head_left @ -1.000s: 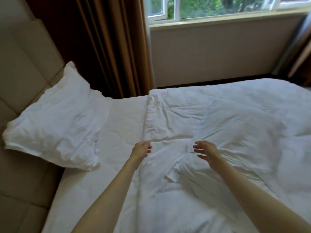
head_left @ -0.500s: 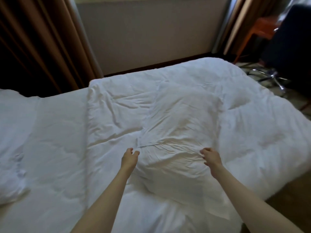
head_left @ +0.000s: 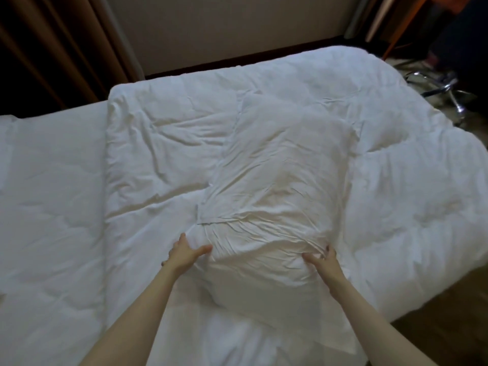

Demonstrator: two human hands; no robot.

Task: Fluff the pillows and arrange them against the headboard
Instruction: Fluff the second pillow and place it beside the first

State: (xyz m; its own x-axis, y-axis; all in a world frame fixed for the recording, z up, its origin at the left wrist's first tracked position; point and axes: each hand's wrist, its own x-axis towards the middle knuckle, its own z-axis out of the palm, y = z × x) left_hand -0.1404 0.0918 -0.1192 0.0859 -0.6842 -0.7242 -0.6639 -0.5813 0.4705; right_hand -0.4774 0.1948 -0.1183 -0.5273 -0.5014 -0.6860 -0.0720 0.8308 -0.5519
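Observation:
A white pillow (head_left: pixel 277 186) lies lengthwise on the white duvet (head_left: pixel 163 138) in the middle of the bed. My left hand (head_left: pixel 184 253) presses against the pillow's near left side, thumb on top and fingers curled around the edge. On the near right side my right hand (head_left: pixel 323 262) grips the bunched pillowcase. The fabric is wrinkled between both hands. A sliver of another white pillow (head_left: pixel 6 122) shows at the left edge. The headboard is out of view.
The bare white sheet (head_left: pixel 50 207) covers the bed's left part. Brown curtains (head_left: pixel 52 43) and a beige wall (head_left: pixel 224 25) stand behind the bed. A dark office chair with a chrome base (head_left: pixel 446 85) is at the far right, over wooden floor (head_left: pixel 449 320).
The view has swung right, away from the headboard and the first pillow. Both hands have moved from hovering over the duvet to gripping the second pillow's near sides.

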